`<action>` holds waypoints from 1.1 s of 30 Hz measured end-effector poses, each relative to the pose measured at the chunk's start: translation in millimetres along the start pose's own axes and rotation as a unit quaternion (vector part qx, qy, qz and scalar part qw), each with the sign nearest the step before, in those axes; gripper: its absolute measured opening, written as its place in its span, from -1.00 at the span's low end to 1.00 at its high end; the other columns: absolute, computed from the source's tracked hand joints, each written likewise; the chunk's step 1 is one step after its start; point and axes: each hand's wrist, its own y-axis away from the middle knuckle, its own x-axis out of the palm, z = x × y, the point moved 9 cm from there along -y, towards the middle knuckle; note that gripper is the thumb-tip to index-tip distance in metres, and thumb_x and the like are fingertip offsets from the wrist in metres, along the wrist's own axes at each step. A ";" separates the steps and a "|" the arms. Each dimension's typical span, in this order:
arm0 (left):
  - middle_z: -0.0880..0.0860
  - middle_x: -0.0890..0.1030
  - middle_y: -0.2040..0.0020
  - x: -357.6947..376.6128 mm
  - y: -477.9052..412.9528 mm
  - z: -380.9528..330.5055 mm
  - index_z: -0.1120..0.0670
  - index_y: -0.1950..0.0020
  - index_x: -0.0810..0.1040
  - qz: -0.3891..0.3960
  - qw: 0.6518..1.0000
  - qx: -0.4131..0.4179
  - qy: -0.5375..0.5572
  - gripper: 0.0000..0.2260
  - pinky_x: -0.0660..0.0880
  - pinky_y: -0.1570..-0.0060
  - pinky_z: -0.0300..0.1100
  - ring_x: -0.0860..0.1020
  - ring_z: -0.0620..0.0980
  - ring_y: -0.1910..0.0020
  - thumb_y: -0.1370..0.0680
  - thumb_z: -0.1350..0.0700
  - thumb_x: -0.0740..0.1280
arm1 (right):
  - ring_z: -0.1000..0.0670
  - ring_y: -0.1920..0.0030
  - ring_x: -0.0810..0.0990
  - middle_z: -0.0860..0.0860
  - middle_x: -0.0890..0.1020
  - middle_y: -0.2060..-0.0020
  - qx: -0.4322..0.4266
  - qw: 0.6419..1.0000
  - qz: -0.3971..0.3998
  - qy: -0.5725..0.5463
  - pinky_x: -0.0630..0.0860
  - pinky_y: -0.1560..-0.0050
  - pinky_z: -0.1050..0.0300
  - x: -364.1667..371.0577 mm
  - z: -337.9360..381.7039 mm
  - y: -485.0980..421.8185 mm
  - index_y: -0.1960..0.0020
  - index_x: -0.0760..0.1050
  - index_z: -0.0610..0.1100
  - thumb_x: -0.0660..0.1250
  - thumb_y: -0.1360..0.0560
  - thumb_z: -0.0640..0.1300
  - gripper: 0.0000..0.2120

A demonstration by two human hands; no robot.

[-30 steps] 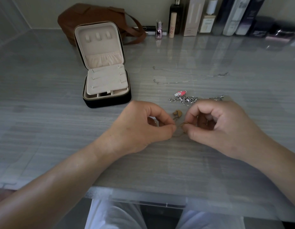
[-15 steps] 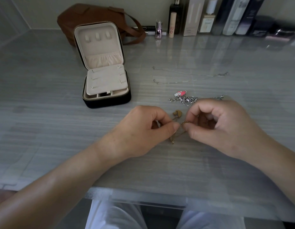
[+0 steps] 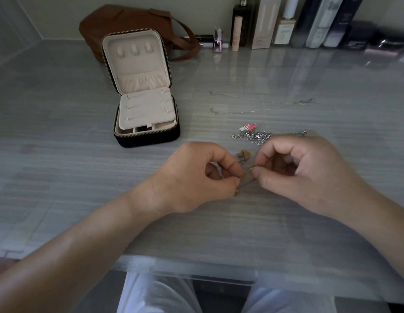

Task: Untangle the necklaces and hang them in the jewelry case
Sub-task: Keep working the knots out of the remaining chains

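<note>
1. Nearest thing is a lap in white trousers (image 3: 155, 294), tucked under the near edge of the glossy, streaky grey surface (image 3: 83, 177).
2. Both bare forearms reach in over that edge. The left hand (image 3: 196, 177) and right hand (image 3: 305, 170) almost meet in the middle.
3. The left fingers (image 3: 232, 181) (thumb and forefinger) are pinching a thin gold chain necklace (image 3: 249, 171). The right fingers (image 3: 262, 177) are pinching the same chain just beside them, and the other fingers on both hands are curled in. A short bit of chain runs between the two pinches, and a loose end dangles below the left thumb.
4. Just behind the gap between the hands, a small rounded gold-brown pendant (image 3: 243, 154) sits on the surface. Can't tell if it's attached to that chain.
5. Behind the right knuckles is a tangled heap of silver chains (image 3: 257, 135), with a pink and white charm (image 3: 248, 127) at its far side.
6. Further back, two fine silver chains (image 3: 259, 110) are stretched out roughly side by side, apart from the heap.
7. Off to the left is a square black zip jewelry case with cream lining (image 3: 146, 114). It's open with the lid upright, and the lid has three little hooks plus a gathered pocket. It's well apart from the gold chain.
8. At the back, a brown leather bag (image 3: 128, 23) sits behind the case. To the right, a row of cosmetic bottles and boxes (image 3: 286, 21) lines the wall.
</note>
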 end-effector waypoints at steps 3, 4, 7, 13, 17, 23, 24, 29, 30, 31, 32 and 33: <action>-0.16 0.43 0.60 -1.9 -0.7 1.2 0.01 0.26 0.57 -0.005 1.000 -0.006 0.015 -0.84 0.26 0.53 -0.41 0.31 -0.21 0.60 -0.42 0.27 0.41 | 0.09 0.46 0.44 0.12 0.55 0.45 0.002 1.000 -0.004 -0.004 0.36 0.43 0.27 -1.0 -0.2 -0.1 0.34 0.50 0.05 0.40 -0.27 -0.01 -0.92; -0.15 0.43 0.60 -2.7 -0.8 1.3 0.01 0.26 0.57 -0.009 1.000 -0.007 0.017 -0.85 0.26 0.52 -0.40 0.30 -0.21 0.59 -0.42 0.25 0.41 | 0.09 0.46 0.45 0.13 0.56 0.45 0.002 1.000 -0.005 -0.007 0.36 0.44 0.28 -1.3 -0.1 -0.1 0.34 0.51 0.05 0.40 -0.27 -0.01 -0.92; -0.14 0.45 0.56 -6.9 -1.6 2.4 0.00 0.27 0.60 -0.028 0.999 -0.007 0.018 -0.86 0.28 0.48 -0.34 0.32 -0.16 0.53 -0.42 0.22 0.42 | 0.11 0.46 0.46 0.16 0.56 0.45 0.005 1.000 -0.008 -0.015 0.35 0.44 0.34 -2.0 0.2 0.4 0.34 0.51 0.03 0.41 -0.28 -0.01 -0.91; -0.13 0.52 0.49 -10.5 -2.5 6.2 0.00 0.27 0.62 -0.045 0.999 -0.017 0.017 -0.91 0.31 0.44 -0.31 0.37 -0.11 0.47 -0.43 0.16 0.44 | 0.14 0.47 0.44 0.19 0.54 0.49 0.001 1.000 -0.015 -0.021 0.31 0.43 0.40 -3.8 1.3 1.1 0.35 0.50 0.03 0.40 -0.30 -0.02 -0.90; -0.20 0.50 0.54 -10.9 -2.8 5.0 0.04 0.26 0.61 -0.054 0.998 -0.018 0.009 -0.91 0.27 0.50 -0.47 0.35 -0.24 0.57 -0.45 0.16 0.43 | 0.15 0.47 0.44 0.20 0.54 0.49 0.005 1.000 -0.018 -0.018 0.31 0.42 0.41 -5.0 0.1 1.1 0.35 0.50 0.03 0.40 -0.29 -0.01 -0.90; -0.12 0.48 0.53 -12.4 -1.7 9.0 0.03 0.25 0.61 -0.056 0.997 -0.031 0.045 -0.91 0.23 0.54 -0.38 0.28 -0.18 0.57 -0.46 0.16 0.41 | 0.11 0.44 0.47 0.19 0.56 0.39 0.007 1.000 0.000 0.014 0.34 0.41 0.36 0.4 -5.9 -1.3 0.23 0.55 0.06 0.40 -0.27 0.05 -0.88; -0.10 0.49 0.51 -12.4 -1.7 9.4 0.02 0.26 0.61 -0.056 0.997 -0.033 0.048 -0.90 0.24 0.53 -0.36 0.29 -0.16 0.55 -0.45 0.16 0.42 | 0.09 0.42 0.47 0.20 0.56 0.36 0.002 1.000 -0.001 0.019 0.34 0.40 0.37 0.7 -5.5 -1.2 0.19 0.54 0.08 0.40 -0.27 0.07 -0.86; 0.01 0.51 0.44 -12.1 -1.7 7.5 0.01 0.27 0.61 -0.055 0.997 -0.033 0.042 -0.89 0.25 0.50 -0.32 0.32 -0.07 0.49 -0.44 0.18 0.42 | 0.15 0.43 0.43 0.26 0.53 0.39 -0.047 0.998 -0.026 0.011 0.27 0.39 0.45 -1.9 7.1 0.5 0.22 0.54 0.05 0.40 -0.34 -0.04 -0.95; 0.04 0.52 0.42 -11.8 -1.6 6.5 0.02 0.25 0.62 -0.053 0.997 -0.030 0.039 -0.90 0.26 0.48 -0.30 0.33 -0.05 0.47 -0.45 0.18 0.42 | 0.15 0.42 0.44 0.24 0.51 0.41 -0.062 0.997 -0.030 0.018 0.26 0.39 0.45 -1.7 10.6 0.5 0.22 0.56 0.01 0.40 -0.36 -0.06 -0.97; 0.07 0.53 0.41 -11.4 -1.7 6.1 0.03 0.24 0.62 -0.052 0.998 -0.027 0.036 -0.91 0.26 0.46 -0.28 0.33 -0.03 0.46 -0.45 0.19 0.42 | 0.14 0.41 0.45 0.22 0.49 0.40 -0.076 0.996 -0.036 0.034 0.27 0.38 0.44 -1.6 14.1 0.6 0.21 0.58 -0.03 0.39 -0.37 -0.08 -0.97; 0.05 0.53 0.42 -11.1 -1.5 5.4 0.05 0.24 0.63 -0.052 0.998 -0.025 0.035 -0.91 0.25 0.46 -0.27 0.33 -0.03 0.46 -0.45 0.20 0.42 | 0.12 0.40 0.45 0.20 0.49 0.37 -0.090 0.993 -0.043 0.058 0.29 0.38 0.40 -1.2 17.2 0.9 0.20 0.60 -0.06 0.39 -0.39 -0.07 -0.94; -0.01 0.52 0.46 -11.2 -1.3 4.9 0.06 0.23 0.63 -0.054 0.998 -0.022 0.035 -0.92 0.25 0.47 -0.28 0.32 -0.06 0.49 -0.45 0.20 0.41 | 0.10 0.39 0.45 0.17 0.51 0.33 -0.101 0.990 -0.048 0.085 0.32 0.38 0.35 -0.5 20.1 1.5 0.18 0.61 -0.07 0.37 -0.40 -0.05 -0.90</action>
